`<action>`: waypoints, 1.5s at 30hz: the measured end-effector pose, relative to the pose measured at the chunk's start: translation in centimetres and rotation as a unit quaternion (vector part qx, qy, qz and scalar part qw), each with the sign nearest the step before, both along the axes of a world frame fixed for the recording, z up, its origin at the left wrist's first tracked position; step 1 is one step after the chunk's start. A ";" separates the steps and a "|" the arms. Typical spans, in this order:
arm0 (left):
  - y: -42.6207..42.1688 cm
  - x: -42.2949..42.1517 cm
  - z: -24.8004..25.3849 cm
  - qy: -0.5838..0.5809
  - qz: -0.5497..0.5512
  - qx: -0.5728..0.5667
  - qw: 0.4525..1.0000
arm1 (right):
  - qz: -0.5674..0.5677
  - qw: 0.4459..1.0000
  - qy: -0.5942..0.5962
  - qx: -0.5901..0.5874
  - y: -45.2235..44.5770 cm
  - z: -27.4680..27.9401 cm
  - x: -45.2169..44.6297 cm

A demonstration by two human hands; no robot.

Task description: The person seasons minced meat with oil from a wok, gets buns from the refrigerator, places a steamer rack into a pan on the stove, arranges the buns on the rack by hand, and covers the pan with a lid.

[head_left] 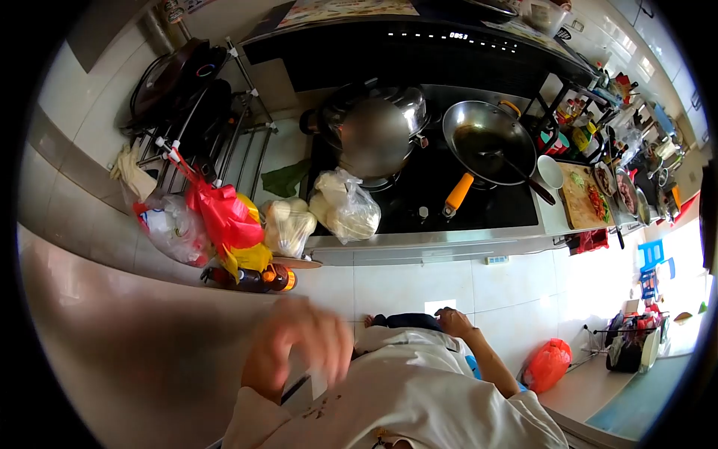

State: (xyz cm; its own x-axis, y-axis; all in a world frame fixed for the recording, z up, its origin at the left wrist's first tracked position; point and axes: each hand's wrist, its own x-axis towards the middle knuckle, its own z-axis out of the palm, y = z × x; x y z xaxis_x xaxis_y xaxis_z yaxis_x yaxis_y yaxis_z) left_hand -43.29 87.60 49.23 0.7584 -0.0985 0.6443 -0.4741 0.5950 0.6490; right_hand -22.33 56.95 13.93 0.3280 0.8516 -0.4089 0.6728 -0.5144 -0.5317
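My left hand (307, 340) is raised in front of my shirt, blurred by motion. Its fingers hang loosely apart, and I see nothing in them. Low at my waist is my right hand (454, 322), fingers loosely bent and nothing visible in it. Both hands are away from the cooktop (419, 213). On that cooktop stand a lidded steel pot (411, 108) at left and a wok (467, 123) with an orange handle at right. A dark-handled utensil (516, 170) leans in the wok. A blurred grey patch covers part of the pot.
Knotted plastic bags with pale contents (348, 209) sit at the counter's front edge. A red bag (224, 213) hangs from the rack at left, above bottles (277, 278). Right of the wok are a white bowl (549, 173) and a cutting board (574, 209) with chopped vegetables.
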 end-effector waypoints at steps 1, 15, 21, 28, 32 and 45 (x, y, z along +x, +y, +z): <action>1.2 0.4 -2.6 0.097 0.079 -0.004 0.992 | -0.003 1.000 0.006 0.012 0.7 1.6 -0.2; 11.2 8.2 -13.3 0.500 0.405 0.232 0.729 | -0.015 0.923 0.146 0.355 17.8 25.6 7.3; 19.6 12.8 -12.4 0.480 0.501 0.077 0.716 | -0.201 0.840 0.302 0.403 27.5 24.0 21.1; 28.1 18.8 -14.5 0.525 0.583 -0.026 0.620 | -0.095 0.923 -0.148 0.341 36.1 20.3 30.2; 31.5 20.8 -15.8 0.539 0.580 -0.028 0.611 | 0.003 0.931 -0.258 0.258 39.2 20.2 33.6; 35.2 21.5 -17.5 0.479 0.453 -0.312 0.684 | -0.007 0.958 -0.172 0.231 44.0 13.9 40.8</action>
State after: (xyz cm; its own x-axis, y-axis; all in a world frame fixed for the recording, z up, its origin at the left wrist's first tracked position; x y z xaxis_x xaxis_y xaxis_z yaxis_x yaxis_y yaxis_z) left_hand -21.82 122.76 31.73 0.4301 0.7592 -0.4885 -0.3673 0.6415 0.6735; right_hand 18.47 100.93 27.84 0.3875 0.9104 0.1451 0.8443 -0.2873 -0.4524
